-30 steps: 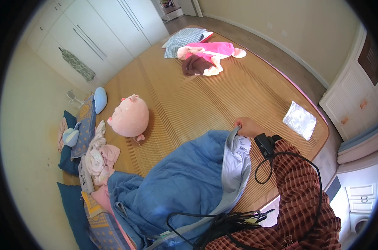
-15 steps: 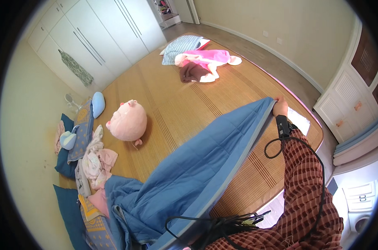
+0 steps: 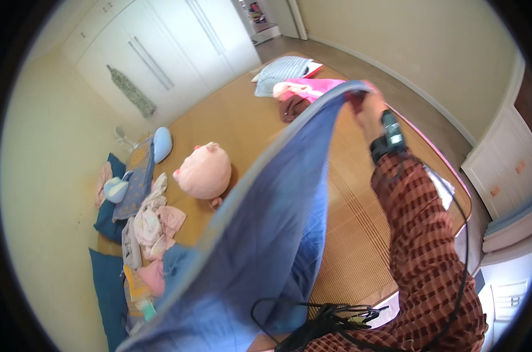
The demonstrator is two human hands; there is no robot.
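Observation:
My right hand (image 3: 368,108), blurred by motion, grips one edge of a blue quilt (image 3: 260,217) and holds it up over the far right part of the bed. From that hand the quilt's edge slopes down to the lower left, and the cloth hangs in a tall fold with its underside showing. A black band with a small device circles my right wrist, below which comes a brown checked sleeve (image 3: 418,223). My left hand does not show. Left of the raised quilt, a round pink plush pig (image 3: 206,171) sits on the woven bed mat (image 3: 360,234).
Pillows, a light blue cushion (image 3: 162,145) and rumpled clothes (image 3: 151,226) line the bed's left side. A striped pillow (image 3: 282,71) and a pink garment (image 3: 318,88) lie at the far end. Black cables (image 3: 330,322) bunch near my body. White wardrobes (image 3: 160,53) stand beyond.
My right hand has swung up and away from me, lifting the quilt's edge off the mat into a raised fold. The view has shifted slightly left.

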